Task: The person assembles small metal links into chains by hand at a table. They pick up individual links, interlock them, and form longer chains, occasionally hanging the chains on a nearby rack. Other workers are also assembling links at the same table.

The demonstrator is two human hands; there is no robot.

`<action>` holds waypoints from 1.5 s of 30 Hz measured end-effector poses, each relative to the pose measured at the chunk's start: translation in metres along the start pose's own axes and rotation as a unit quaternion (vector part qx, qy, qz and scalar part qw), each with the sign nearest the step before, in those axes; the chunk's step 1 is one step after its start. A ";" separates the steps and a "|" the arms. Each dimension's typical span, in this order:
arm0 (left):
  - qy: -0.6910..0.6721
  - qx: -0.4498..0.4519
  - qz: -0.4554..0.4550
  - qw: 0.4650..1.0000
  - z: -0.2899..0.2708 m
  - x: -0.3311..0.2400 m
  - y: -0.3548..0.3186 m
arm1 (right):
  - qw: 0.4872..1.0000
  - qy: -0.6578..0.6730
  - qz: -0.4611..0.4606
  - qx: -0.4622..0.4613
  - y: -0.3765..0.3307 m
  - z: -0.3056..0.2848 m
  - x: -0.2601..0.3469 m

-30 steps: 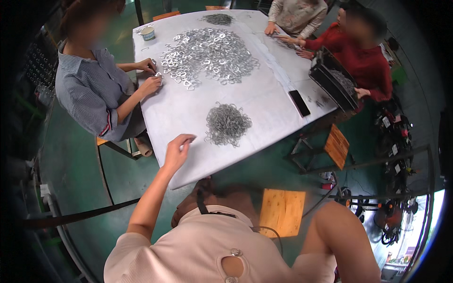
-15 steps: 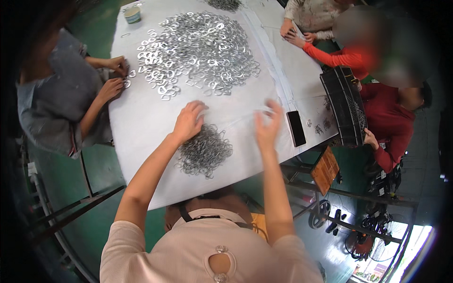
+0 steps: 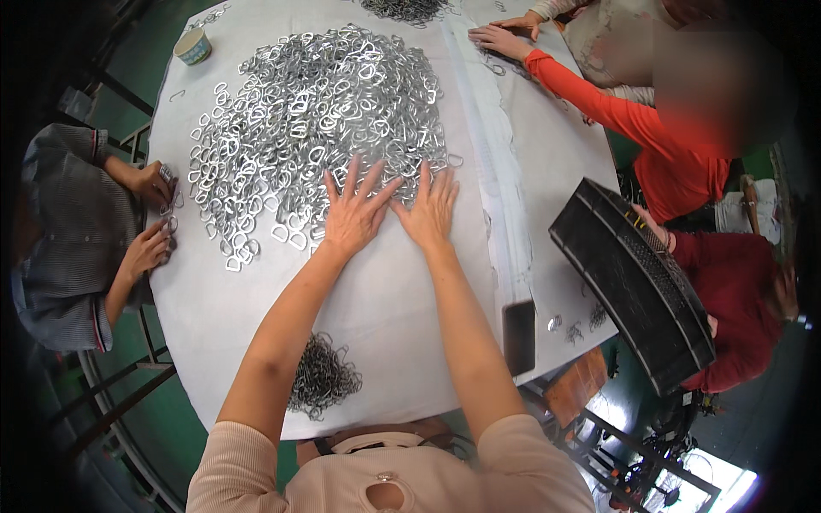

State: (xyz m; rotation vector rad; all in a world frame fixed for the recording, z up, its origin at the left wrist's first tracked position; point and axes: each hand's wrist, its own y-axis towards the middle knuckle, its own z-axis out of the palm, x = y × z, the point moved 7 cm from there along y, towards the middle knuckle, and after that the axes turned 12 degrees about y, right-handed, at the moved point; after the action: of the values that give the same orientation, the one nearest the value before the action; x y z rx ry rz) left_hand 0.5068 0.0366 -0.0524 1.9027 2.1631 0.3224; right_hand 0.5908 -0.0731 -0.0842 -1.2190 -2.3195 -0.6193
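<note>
- Nearest us, at the close edge of the tabletop, we see one small dark heap of wire rings, lying just to the left of our left forearm and apart from both hands.
- A little to the right, near the same edge, lies one dark flat phone, with a few loose bits of wire beside it.
- Farther out, our left hand and right hand lie side by side, nearly touching, palms down on the white cover.
- The fingers of both hands are spread flat and released; we grasp nothing, and the tips rest on the near rim of the big pile.
- That one big pile of shiny metal rings lies straight ahead of the fingers, spreading away and to the left; both hands reach it about equally, the left sitting a touch deeper in. The rings are far too many to count.
- To the right, one black crate tilts against the table's edge.
- At the left, one person in a striped shirt works with two hands at the pile's edge.
- Far off we see one paper cup, another grey heap, and a red-sleeved arm.
</note>
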 end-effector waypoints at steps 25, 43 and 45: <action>0.013 0.120 -0.014 0.993 0.005 0.020 0.034 | 0.980 0.087 0.081 0.158 0.047 -0.020 0.016; 0.143 0.013 0.172 0.975 0.071 -0.085 0.155 | 0.998 0.009 0.015 -0.056 -0.087 -0.034 0.002; 0.162 0.017 0.147 0.976 0.076 -0.070 0.171 | 0.998 0.017 0.017 -0.060 -0.087 -0.038 0.002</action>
State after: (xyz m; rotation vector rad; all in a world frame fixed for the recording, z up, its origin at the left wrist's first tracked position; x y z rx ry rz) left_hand 0.7007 -0.0109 -0.0669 2.3329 2.0751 0.6992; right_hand 0.5226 -0.1377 -0.0685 -1.2893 -2.2571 -0.7705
